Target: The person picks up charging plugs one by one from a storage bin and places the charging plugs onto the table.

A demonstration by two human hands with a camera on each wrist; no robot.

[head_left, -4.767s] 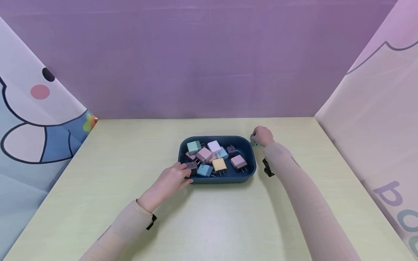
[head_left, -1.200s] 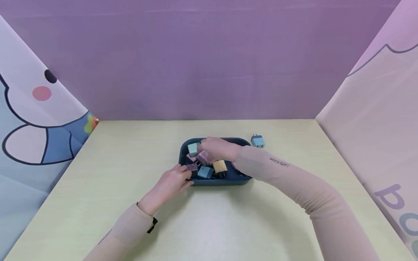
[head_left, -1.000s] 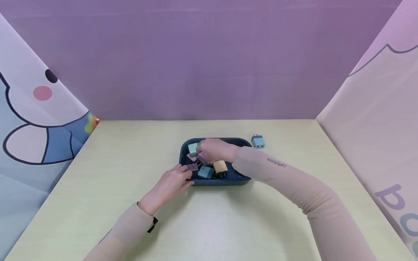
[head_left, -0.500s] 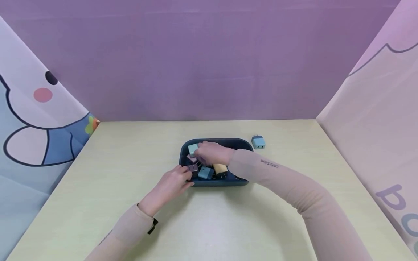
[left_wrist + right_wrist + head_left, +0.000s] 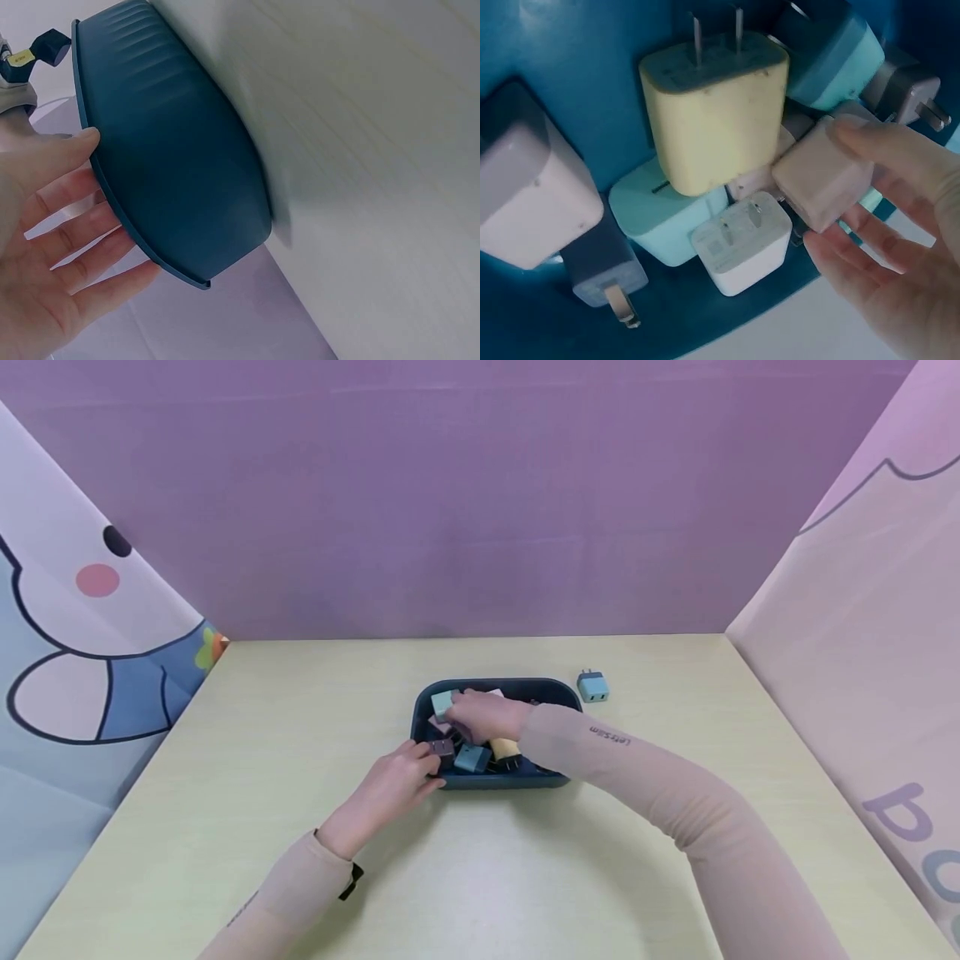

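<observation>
A dark blue tray [image 5: 517,777] in the middle of the table holds several coloured plug chargers. My right hand [image 5: 483,714] reaches into it from the right. In the right wrist view this hand [image 5: 900,255] pinches a pink charger [image 5: 821,176] between thumb and fingers, just above the pile. Beside it lie a yellow charger [image 5: 712,109], a white one [image 5: 742,244] and a light blue one [image 5: 660,214]. My left hand [image 5: 393,777] is at the tray's front left corner. Its fingers [image 5: 82,247] lie fairly straight against the tray's rim [image 5: 112,202].
A lone blue charger [image 5: 592,687] lies on the yellow table [image 5: 480,877] just right of the tray's far corner. A purple wall stands behind and printed panels close both sides. The tray [image 5: 570,67] also holds a teal charger [image 5: 829,56] and a lavender one [image 5: 525,195].
My right hand has left the blue charger on the table, moved into the tray and taken hold of a pink charger, sliding slightly left. The left hand has stayed at the rim.
</observation>
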